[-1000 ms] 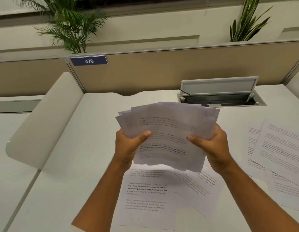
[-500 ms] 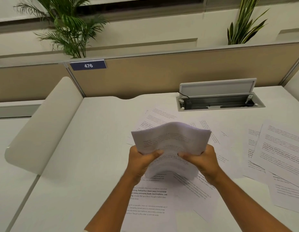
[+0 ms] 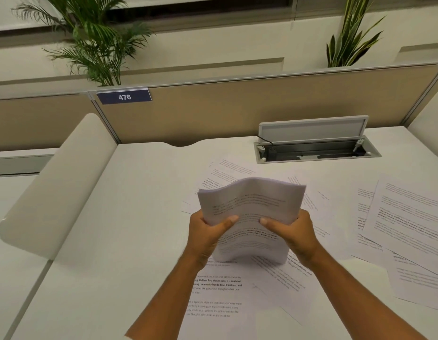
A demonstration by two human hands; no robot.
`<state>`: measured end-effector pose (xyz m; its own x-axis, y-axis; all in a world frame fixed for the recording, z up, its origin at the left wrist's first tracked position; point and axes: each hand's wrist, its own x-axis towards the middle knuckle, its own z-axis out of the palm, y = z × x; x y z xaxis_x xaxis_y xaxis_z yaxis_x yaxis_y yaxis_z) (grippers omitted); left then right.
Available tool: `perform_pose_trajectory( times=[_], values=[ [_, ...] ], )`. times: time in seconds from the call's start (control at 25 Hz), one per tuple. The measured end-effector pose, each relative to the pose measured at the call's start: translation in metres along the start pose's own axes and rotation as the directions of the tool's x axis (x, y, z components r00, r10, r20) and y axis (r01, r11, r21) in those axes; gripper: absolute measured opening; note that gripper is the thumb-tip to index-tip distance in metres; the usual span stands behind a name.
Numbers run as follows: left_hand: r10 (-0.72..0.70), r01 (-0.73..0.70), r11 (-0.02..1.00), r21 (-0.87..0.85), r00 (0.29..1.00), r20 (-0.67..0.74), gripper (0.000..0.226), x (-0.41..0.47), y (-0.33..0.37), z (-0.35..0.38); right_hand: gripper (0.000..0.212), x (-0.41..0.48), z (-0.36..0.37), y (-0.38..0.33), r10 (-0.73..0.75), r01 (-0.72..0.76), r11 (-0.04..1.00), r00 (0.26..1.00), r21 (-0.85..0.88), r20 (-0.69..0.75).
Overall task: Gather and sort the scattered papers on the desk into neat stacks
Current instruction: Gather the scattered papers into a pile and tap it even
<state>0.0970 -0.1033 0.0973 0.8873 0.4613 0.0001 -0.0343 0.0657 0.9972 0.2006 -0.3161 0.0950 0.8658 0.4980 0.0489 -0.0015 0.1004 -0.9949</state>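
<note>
A bundle of printed sheets (image 3: 252,204) stands upright on its lower edge in the middle of the white desk (image 3: 139,217), its top edge bowed in a wave. My left hand (image 3: 208,231) grips its left side with the thumb across the front. My right hand (image 3: 291,231) grips its right side the same way. Loose printed sheets lie flat under and around the bundle: some in front (image 3: 218,295), some behind (image 3: 227,170), and an overlapping spread at the right (image 3: 404,222).
An open cable tray with a raised lid (image 3: 313,148) is set into the desk at the back right. A beige partition (image 3: 237,106) with a "476" plate runs along the back. A rounded white divider (image 3: 58,182) borders the desk's left side. Plants stand behind the partition.
The fanned, raised sheets have been brought down and squeezed together into one squared bundle standing on the desk. Both hands moved lower and closer together.
</note>
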Motion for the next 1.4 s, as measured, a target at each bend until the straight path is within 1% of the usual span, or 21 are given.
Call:
perform_pose_trajectory(
  times=[0.08,0.2,0.32,0.4,0.52,0.6,0.68,0.84,0.92,1.04,1.16,1.28,1.4],
  values=[
    [0.002,-0.001,1.000,0.015,0.999,-0.041,0.031,0.000,0.002,0.005,0.045,0.000,0.004,-0.005,-0.004,0.004,1.000,1.000,-0.010,-0.028],
    [0.048,-0.048,0.999,0.003,0.997,-0.057,0.035,0.002,0.014,0.003,0.044,0.001,0.000,-0.019,-0.038,0.038,0.999,0.996,-0.012,-0.081],
    [0.094,-0.094,0.995,0.015,0.996,-0.009,0.042,0.000,0.019,-0.001,0.043,-0.003,-0.008,-0.024,-0.077,0.076,0.997,0.997,-0.017,-0.009],
    [0.070,-0.069,0.997,0.013,0.998,-0.005,0.044,-0.004,0.017,-0.003,0.046,-0.007,-0.010,-0.020,-0.046,0.046,0.999,0.999,0.002,0.004],
    [0.045,-0.044,0.999,0.029,0.999,-0.021,0.037,-0.011,0.009,-0.001,0.046,-0.012,-0.013,-0.010,-0.009,0.009,1.000,1.000,-0.007,0.004],
    [0.041,-0.038,0.998,0.046,0.998,-0.053,0.031,-0.017,0.005,0.006,0.046,-0.013,-0.012,-0.006,0.008,-0.008,1.000,1.000,-0.014,-0.001],
    [0.052,-0.048,0.998,0.049,0.995,-0.087,0.029,-0.020,0.007,0.013,0.044,-0.014,-0.009,-0.007,-0.001,0.001,1.000,1.000,-0.013,-0.008],
    [0.108,-0.107,0.994,0.015,0.990,-0.085,0.037,-0.015,0.018,0.013,0.044,-0.010,-0.009,-0.021,-0.049,0.049,0.999,0.998,0.006,-0.029],
    [0.097,-0.096,0.995,0.015,0.993,-0.074,0.039,-0.013,0.018,0.011,0.045,-0.009,-0.010,-0.021,-0.048,0.049,0.999,0.998,0.000,-0.029],
    [0.042,-0.037,0.998,0.058,0.994,-0.100,0.036,-0.016,0.007,0.012,0.047,-0.013,-0.008,-0.008,0.026,-0.027,0.999,0.999,-0.028,-0.024],
    [0.029,-0.020,0.997,0.072,0.993,-0.119,0.036,-0.023,-0.001,0.016,0.046,-0.018,-0.005,0.003,0.067,-0.071,0.996,0.996,-0.062,-0.066],
    [0.049,-0.039,0.996,0.081,0.991,-0.127,0.033,-0.021,0.001,0.016,0.041,-0.016,-0.006,-0.001,0.043,-0.047,0.998,0.996,-0.049,-0.082],
    [0.072,-0.065,0.996,0.069,0.992,-0.107,0.038,-0.016,0.004,0.009,0.043,-0.012,-0.008,-0.004,0.017,-0.019,1.000,0.997,-0.016,-0.072]
  ],
)
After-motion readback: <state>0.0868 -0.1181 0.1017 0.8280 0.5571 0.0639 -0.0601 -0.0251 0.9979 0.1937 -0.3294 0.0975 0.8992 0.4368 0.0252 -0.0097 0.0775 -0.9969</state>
